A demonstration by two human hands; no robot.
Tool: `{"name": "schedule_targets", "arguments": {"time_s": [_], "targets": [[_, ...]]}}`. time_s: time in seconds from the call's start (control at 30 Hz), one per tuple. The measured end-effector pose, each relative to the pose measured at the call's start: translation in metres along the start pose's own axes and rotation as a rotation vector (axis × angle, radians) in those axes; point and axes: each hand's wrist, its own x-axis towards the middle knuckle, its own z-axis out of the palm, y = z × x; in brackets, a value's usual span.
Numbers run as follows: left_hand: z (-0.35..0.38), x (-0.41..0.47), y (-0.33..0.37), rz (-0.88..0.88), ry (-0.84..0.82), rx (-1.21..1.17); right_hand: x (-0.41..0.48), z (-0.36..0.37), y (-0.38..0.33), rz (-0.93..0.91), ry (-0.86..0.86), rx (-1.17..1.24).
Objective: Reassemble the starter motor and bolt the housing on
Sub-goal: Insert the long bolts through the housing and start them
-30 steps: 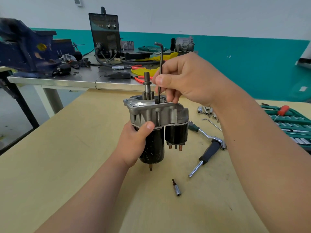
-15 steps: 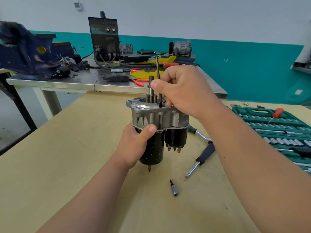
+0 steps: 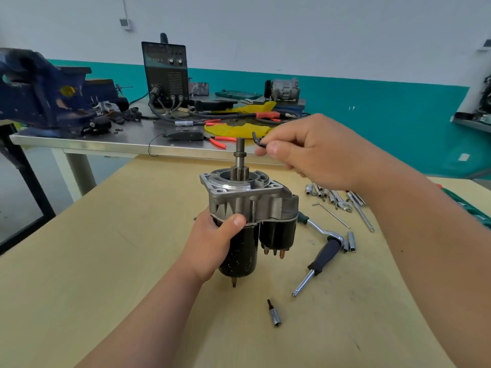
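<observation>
The starter motor [image 3: 243,251] stands upright on the wooden table, black body below, grey aluminium housing [image 3: 247,193] on top, its pinion shaft [image 3: 240,158] pointing up. My left hand [image 3: 212,241] grips the black body just under the housing, thumb on the front. My right hand [image 3: 313,152] hovers above and right of the housing, pinching a black hex key [image 3: 257,140] between thumb and fingers. Only the key's bent short end shows; the rest is hidden in the hand. The key is clear of the housing.
A ratchet handle [image 3: 322,257], a small bit socket [image 3: 275,314], loose sockets [image 3: 320,192] and a thin hex key [image 3: 332,215] lie right of the motor. A green tool case [image 3: 475,211] sits at the far right. Behind stands a steel bench [image 3: 111,143] with a blue vise [image 3: 39,94] and a welder [image 3: 165,73].
My right hand has lifted the hex key out of the housing's bolt hole and raised it up and to the right. The left hand keeps its grip on the motor.
</observation>
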Motion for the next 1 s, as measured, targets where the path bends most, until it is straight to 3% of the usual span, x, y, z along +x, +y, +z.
{"name": "schedule_targets", "arguments": {"time_s": [0.2, 0.47, 0.77, 1.0], "targets": [[-0.002, 0.001, -0.003, -0.026, 0.016, -0.025, -0.002, 0.003, -0.003, 0.057, -0.105, -0.054], [-0.003, 0.002, -0.005, -0.029, 0.008, -0.019, 0.010, 0.015, 0.001, -0.083, -0.141, -0.173], [-0.005, 0.002, -0.001, -0.087, -0.001, -0.042, 0.013, 0.019, 0.006, -0.119, -0.154, -0.098], [-0.004, 0.000, 0.004, -0.092, -0.028, -0.067, 0.016, 0.016, -0.004, -0.169, -0.160, -0.331]]}}
